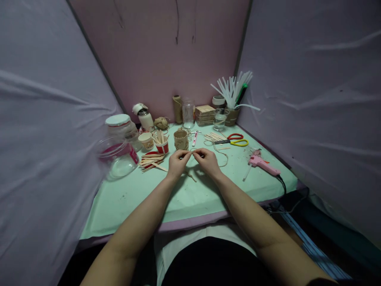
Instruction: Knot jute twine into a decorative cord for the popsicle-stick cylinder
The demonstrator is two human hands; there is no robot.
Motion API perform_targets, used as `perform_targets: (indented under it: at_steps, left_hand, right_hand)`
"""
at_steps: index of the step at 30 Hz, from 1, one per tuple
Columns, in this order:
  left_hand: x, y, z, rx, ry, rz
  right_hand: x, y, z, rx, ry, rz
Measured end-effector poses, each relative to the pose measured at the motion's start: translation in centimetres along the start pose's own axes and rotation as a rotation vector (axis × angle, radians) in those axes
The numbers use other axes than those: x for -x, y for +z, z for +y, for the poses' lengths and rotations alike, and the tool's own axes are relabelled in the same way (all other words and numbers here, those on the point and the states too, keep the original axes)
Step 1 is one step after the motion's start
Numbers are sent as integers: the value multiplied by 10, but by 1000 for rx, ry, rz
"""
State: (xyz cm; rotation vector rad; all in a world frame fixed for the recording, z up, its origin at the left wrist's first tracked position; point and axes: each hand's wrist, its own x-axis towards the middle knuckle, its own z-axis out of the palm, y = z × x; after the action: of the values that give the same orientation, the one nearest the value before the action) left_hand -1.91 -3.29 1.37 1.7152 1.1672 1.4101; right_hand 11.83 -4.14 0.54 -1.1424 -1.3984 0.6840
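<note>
Thin tan twine (191, 176) lies just on the near side of the tan, round, open-topped pot (181, 140). I see the left hand (177, 163) and right hand (206, 161) pinching it, thumbs to fingers, tips nearly meeting. Right of the pot: scissors with red and yellow handles (233, 140); farther right, a pink glue gun (264, 164). Left of it: a red-and-white cup (162, 148) of flat wooden sticks (160, 137).

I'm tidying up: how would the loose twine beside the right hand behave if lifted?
The twine would probably flop, since it curves slackly on the table. It looks thin, so it is likely light. Its strands lie by the scissors, so it might snag.
</note>
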Motion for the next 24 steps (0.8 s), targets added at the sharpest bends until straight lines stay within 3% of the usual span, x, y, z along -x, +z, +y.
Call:
perform_targets:
  at_steps: [7, 13, 16, 21, 24]
  left_hand:
    - [4, 2, 0, -176, 250, 27]
    - [6, 5, 2, -171, 205, 15]
    - [5, 7, 4, -22, -15, 31]
    - [-2, 7, -2, 567, -635, -78]
    - [-5, 5, -5, 742, -813, -166]
  right_hand:
    - [-1, -2, 0, -35, 19, 4]
    - [1, 1, 0, 95, -34, 45]
    - [1, 2, 0, 118, -42, 20]
    - [3, 3, 0, 123, -108, -35]
    - [3, 4, 1, 140, -147, -44]
